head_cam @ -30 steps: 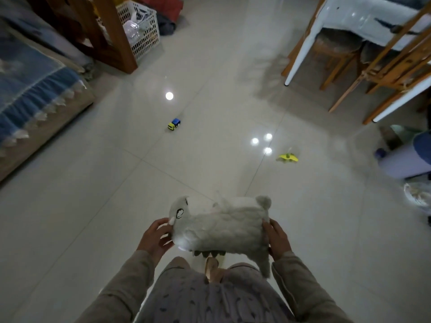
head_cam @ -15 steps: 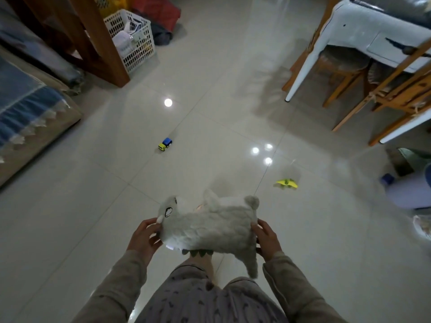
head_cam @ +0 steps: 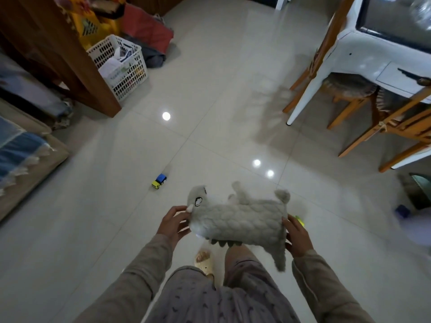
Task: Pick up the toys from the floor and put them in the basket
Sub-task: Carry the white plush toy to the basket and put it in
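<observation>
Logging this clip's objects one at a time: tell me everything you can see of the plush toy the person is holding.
The plush toy is a pale grey-white stuffed animal with a quilted, scale-like fleecy body, a drawn black eye on its head, stubby legs pointing up and away, a dark zigzag trim along its lower edge and a tail hanging down. It is held sideways in the air above the tiled floor, head to the left. The left hand grips the head end, the right hand the rear end. Nothing else touches it.

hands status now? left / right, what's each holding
Left hand: closed on the head end of the plush toy.
Right hand: closed on the plush toy's rear end.
</observation>
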